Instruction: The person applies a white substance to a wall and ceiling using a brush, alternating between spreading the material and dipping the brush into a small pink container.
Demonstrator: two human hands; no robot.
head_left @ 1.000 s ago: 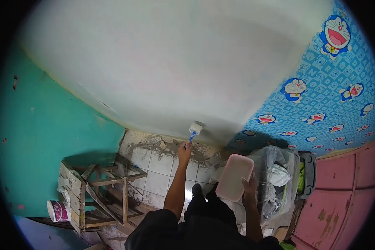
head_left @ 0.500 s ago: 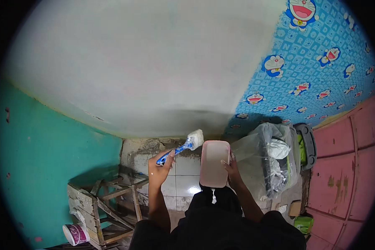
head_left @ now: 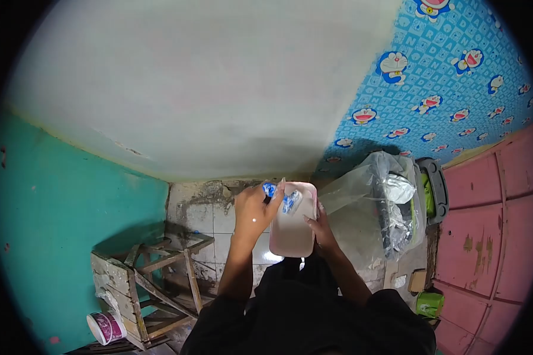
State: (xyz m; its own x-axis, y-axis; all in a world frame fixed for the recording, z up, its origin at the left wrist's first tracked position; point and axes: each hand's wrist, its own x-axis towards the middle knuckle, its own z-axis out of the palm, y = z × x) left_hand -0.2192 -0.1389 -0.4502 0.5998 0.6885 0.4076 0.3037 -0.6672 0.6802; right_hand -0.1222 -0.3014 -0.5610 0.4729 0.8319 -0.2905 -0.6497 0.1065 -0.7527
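Observation:
My left hand [head_left: 256, 208] is closed around the handle of a blue paintbrush [head_left: 289, 203]. The brush's head lies inside a shallow, pale pink rectangular tub [head_left: 272, 241] and looks coated in white; part of the handle is hidden by my fingers. Whitish paint seems to cover the tub's inside. From the right side, my right hand [head_left: 322, 229] grips the tub, its thumb over the rim and the other fingers mostly out of sight underneath. A small white spot shows on the back of my left hand.
Ahead stands a whitish wall [head_left: 207, 89] meeting blue cartoon wallpaper [head_left: 420, 71]. A worn wooden stand [head_left: 139, 290] and a paint bucket [head_left: 106, 328] are at left, by a green wall [head_left: 71, 225]. Plastic-wrapped things [head_left: 397, 201] sit at right near a pink panelled surface [head_left: 474, 236].
My left hand has moved right and brought the brush from beside the tub down into it. The tub stays in my right hand. The view has shifted slightly.

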